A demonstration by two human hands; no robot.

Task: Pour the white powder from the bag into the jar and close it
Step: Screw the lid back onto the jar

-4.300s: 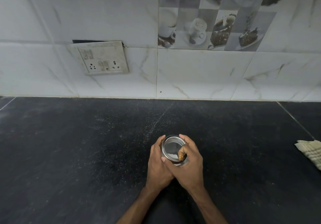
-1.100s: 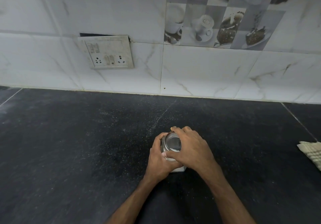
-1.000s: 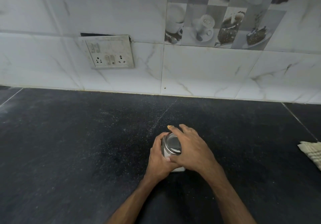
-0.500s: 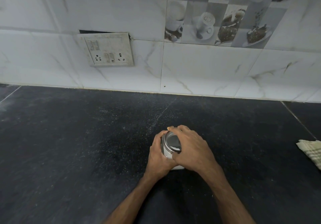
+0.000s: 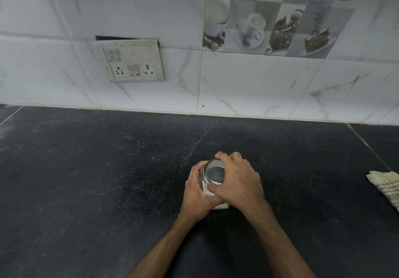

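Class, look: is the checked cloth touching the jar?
No: the cloth lies on the counter at the picture's right edge, well apart from the jar gripped by the left hand and right hand.

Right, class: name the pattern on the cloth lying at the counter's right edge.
Checked: darker crossing stripes on a pale cream cloth, seen in the head view.

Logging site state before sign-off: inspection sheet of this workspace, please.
Surface: dark countertop, dusted with white specks.
Job's things: jar on countertop, lid on top; bag not seen.
Clutter: checked cloth at right edge.
Grips: left grip holds jar body; right grip curled round lid.
Cables: nothing seen.
Surroundings: tiled wall, socket plate.
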